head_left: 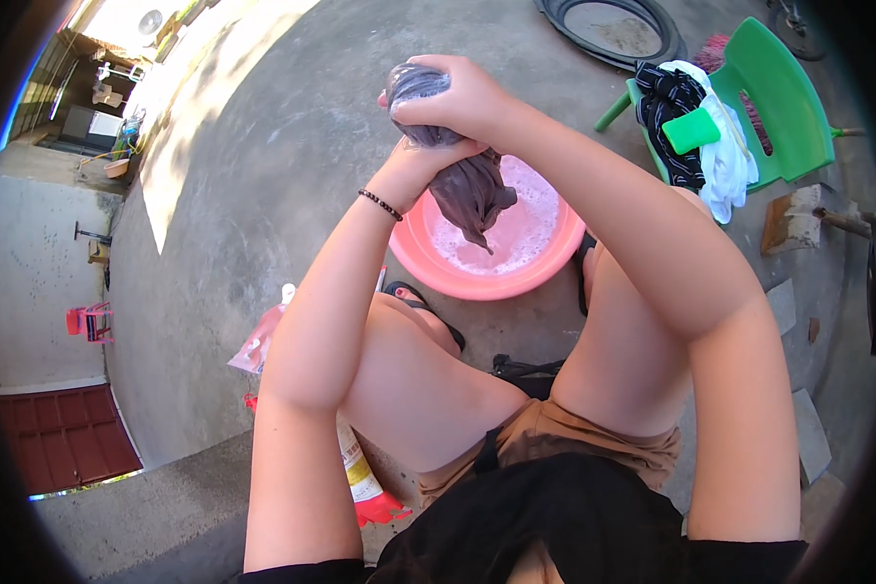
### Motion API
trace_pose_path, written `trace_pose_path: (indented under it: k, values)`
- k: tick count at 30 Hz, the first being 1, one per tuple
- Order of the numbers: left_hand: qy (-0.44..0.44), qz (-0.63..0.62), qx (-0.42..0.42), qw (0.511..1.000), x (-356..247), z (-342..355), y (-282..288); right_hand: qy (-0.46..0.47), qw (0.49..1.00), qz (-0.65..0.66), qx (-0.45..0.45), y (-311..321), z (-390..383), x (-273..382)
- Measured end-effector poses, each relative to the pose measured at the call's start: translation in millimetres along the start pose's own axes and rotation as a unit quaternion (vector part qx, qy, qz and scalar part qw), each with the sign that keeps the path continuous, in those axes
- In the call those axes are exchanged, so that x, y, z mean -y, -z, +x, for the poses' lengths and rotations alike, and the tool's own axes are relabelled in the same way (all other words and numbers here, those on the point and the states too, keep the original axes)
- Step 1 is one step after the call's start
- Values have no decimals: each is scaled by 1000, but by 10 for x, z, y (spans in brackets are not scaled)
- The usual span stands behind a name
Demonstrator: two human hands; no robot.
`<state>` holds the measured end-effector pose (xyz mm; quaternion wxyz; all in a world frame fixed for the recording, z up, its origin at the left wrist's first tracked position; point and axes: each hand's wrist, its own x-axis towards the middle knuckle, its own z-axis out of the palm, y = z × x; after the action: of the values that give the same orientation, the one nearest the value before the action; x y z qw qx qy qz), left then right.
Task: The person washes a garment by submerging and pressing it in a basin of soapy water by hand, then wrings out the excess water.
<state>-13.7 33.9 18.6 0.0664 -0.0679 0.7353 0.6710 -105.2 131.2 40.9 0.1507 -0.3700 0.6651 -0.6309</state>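
Note:
A wet, grey-purple cloth (469,195) is bunched up between my two hands over a pink basin (477,287). My right hand (465,97) wraps round its upper, foamy part. Below it, my left hand (426,164), with a dark bead bracelet on the wrist, closes round the cloth's middle. The loose lower end hangs in a twisted point over the soapy water (530,219), which carries white suds. Most of the left fingers are hidden behind the cloth.
A green plastic chair (786,107) at the right bears a black patterned garment (667,107), a white cloth (730,170) and a green block (691,130). Black tyres (667,34) lie far off. A pink pouch (258,341) and a red-and-yellow bag (365,482) stand at my left.

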Motion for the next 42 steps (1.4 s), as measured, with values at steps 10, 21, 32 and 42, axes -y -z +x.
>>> trace_pose_path:
  k: [10,21,32,42]
  values:
    - [-3,-154,-66,986,193,151,-26,-108,965,233,59,-51,112,-15]
    - [-4,53,-165,985,294,212,-172,-198,955,221,-7,-55,152,-140]
    - [-16,-1,-136,991,57,42,-95,-166,968,172,79,57,115,-52]
    - [-35,-75,-157,984,24,-185,164,-211,860,-22,463,283,-5,-57]
